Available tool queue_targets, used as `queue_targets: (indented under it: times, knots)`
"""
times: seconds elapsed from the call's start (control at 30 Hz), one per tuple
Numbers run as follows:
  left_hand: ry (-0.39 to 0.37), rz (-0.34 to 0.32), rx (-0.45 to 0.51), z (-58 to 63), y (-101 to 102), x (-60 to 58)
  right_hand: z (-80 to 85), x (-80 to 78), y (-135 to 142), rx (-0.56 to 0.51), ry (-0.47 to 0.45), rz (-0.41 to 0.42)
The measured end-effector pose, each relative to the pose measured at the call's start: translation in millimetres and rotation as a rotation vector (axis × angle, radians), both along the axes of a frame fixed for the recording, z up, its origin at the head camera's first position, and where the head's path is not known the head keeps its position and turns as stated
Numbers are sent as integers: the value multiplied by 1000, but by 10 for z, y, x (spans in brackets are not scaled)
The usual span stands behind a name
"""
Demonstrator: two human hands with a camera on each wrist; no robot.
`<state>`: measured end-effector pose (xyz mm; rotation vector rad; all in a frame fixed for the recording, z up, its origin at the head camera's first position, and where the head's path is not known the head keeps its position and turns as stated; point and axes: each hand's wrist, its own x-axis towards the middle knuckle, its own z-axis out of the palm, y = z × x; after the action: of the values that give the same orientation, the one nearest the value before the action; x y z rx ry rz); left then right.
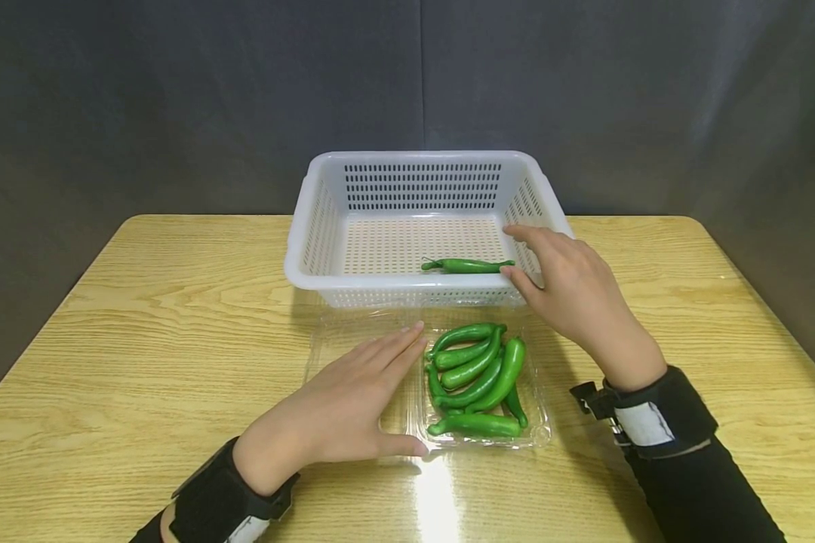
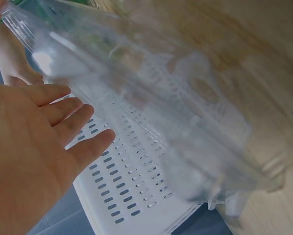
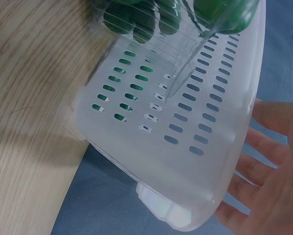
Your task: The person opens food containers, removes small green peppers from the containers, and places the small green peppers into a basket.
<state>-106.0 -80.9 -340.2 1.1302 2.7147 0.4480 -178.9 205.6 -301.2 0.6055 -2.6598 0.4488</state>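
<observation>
Several green chili peppers [image 1: 505, 377] lie piled in the right half of an opened clear plastic clamshell box [image 1: 539, 430]. My left hand [image 1: 339, 411] spreads over the box's other half, fingers straight and thumb apart, holding nothing. Behind the box stands a white slotted basket [image 1: 326, 282], with green chili [image 1: 472, 266] lying along its near inner wall. Over the basket's near right corner is my right hand [image 1: 577, 290], thumb and fingers parted with nothing between them. The right wrist view shows the fingers of that hand [image 3: 269, 181] beyond the basket rim [image 3: 225, 186].
Both the box and the basket rest on a light wood-grain table [image 1: 176, 317]. A dark grey curtain [image 1: 210, 98] hangs behind it. Black straps circle both wrists.
</observation>
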Motion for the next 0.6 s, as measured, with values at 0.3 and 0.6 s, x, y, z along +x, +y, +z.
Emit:
queue_targets:
  times: [0.3,0.6]
  knots:
    - [8,1,-7,-8,1,-2,23,3,29,-1,3,12]
    - [6,1,-5,-11,3,2,25,-13,59,-7,66,91]
